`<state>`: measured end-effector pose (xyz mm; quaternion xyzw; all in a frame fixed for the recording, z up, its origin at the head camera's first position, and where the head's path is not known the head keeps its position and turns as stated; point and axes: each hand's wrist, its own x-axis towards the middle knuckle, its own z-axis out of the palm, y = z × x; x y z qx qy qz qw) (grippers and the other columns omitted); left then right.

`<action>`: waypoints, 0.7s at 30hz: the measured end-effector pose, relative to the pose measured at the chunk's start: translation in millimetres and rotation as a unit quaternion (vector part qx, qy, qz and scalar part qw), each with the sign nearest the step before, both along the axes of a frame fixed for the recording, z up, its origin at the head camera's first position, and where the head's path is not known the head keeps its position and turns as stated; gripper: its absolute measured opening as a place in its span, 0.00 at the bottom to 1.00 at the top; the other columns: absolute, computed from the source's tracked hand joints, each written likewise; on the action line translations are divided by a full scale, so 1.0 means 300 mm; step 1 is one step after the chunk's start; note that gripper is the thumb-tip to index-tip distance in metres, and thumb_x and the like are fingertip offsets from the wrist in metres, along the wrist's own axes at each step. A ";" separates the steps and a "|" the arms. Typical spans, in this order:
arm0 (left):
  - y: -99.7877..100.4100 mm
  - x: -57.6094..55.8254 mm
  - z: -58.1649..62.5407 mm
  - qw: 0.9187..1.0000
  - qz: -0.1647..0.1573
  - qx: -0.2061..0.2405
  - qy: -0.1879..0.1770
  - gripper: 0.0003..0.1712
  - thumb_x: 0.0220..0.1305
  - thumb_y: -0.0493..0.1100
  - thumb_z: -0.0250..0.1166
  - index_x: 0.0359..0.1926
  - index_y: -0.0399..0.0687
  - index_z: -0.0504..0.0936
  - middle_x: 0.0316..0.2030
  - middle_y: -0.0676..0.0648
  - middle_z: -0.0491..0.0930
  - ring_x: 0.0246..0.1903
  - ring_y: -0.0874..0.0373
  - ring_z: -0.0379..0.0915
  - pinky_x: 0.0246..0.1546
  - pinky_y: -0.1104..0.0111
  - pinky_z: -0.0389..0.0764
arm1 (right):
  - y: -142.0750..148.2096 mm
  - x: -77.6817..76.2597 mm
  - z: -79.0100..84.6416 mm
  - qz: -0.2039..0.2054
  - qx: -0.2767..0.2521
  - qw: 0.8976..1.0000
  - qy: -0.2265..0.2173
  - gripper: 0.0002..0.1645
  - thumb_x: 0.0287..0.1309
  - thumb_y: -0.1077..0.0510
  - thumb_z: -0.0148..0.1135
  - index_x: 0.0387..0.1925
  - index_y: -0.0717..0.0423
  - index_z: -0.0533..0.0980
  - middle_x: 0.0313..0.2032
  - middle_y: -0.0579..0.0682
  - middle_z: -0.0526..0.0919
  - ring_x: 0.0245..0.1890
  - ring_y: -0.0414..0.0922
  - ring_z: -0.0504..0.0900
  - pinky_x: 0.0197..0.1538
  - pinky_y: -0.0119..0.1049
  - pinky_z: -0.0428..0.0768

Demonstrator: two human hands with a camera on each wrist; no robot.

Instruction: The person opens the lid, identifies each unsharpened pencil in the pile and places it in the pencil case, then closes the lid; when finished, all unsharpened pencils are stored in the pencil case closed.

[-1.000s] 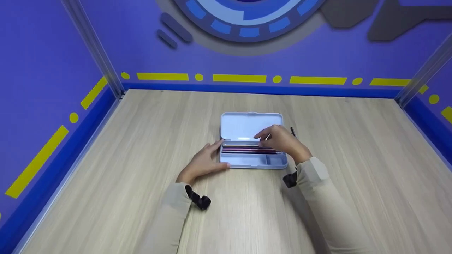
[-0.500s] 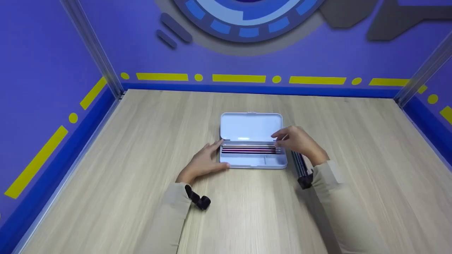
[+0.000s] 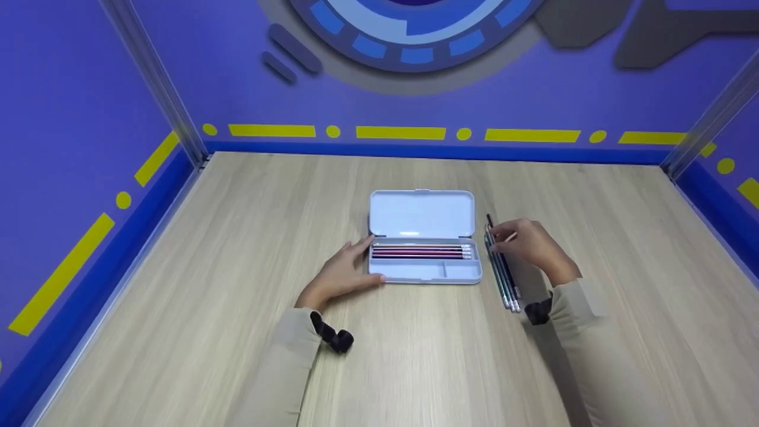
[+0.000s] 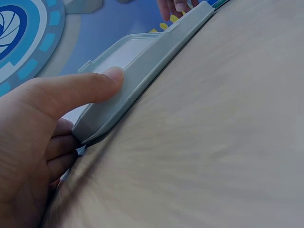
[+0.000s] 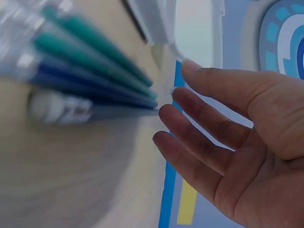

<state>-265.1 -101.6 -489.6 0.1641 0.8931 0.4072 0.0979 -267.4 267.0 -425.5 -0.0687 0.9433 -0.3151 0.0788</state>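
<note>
An open white pencil case [image 3: 409, 270] lies on the table, its lid folded back. Several pencils [image 3: 421, 252], dark and reddish, lie side by side in its rear compartment. My left hand [image 3: 341, 273] holds the case's left end, the thumb [image 4: 102, 85] on the front wall and the fingers at the far side. Right of the case lies a bunch of several loose pencils [image 3: 504, 279], green and dark blue in the right wrist view, with erasers toward me. Over their far part is my right hand [image 3: 536, 246], fingers [image 5: 194, 128] loosely bent and apart with nothing between them.
The case's front part has two compartments split by a thin divider [image 3: 445, 269]. Blue printed panels [image 3: 397, 107] enclose the wooden table [image 3: 267, 207] at the back and sides. Each wrist carries a small black camera [image 3: 341, 340].
My right hand has moved right from above the case to the loose pencils, uncovering the pencils in the case. My left hand has stayed on the case's left end.
</note>
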 end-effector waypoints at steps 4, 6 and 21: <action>-0.002 0.001 0.002 1.000 0.001 -0.001 -0.002 0.56 0.46 0.62 0.73 0.74 0.61 0.56 0.72 0.46 0.57 0.74 0.37 0.40 0.71 0.42 0.47 | 0.021 0.006 -0.009 -0.003 0.008 1.000 -0.007 0.23 0.57 0.63 0.63 0.55 0.66 0.76 0.43 0.63 0.82 0.38 0.49 0.79 0.42 0.40 0.78; -0.003 0.001 0.003 1.000 0.001 0.000 -0.002 0.56 0.46 0.62 0.73 0.74 0.61 0.56 0.72 0.46 0.57 0.73 0.37 0.40 0.71 0.42 0.47 | 0.027 0.008 -0.010 -0.008 0.013 1.000 -0.021 0.24 0.57 0.63 0.63 0.56 0.67 0.75 0.44 0.63 0.82 0.39 0.50 0.78 0.44 0.43 0.79; -0.002 0.003 0.002 1.000 -0.001 -0.002 -0.003 0.56 0.47 0.63 0.72 0.74 0.61 0.56 0.73 0.47 0.57 0.74 0.38 0.40 0.71 0.41 0.48 | 0.065 0.006 -0.031 -0.033 0.025 0.995 -0.085 0.29 0.57 0.58 0.65 0.58 0.68 0.73 0.47 0.64 0.81 0.41 0.50 0.77 0.45 0.42 0.77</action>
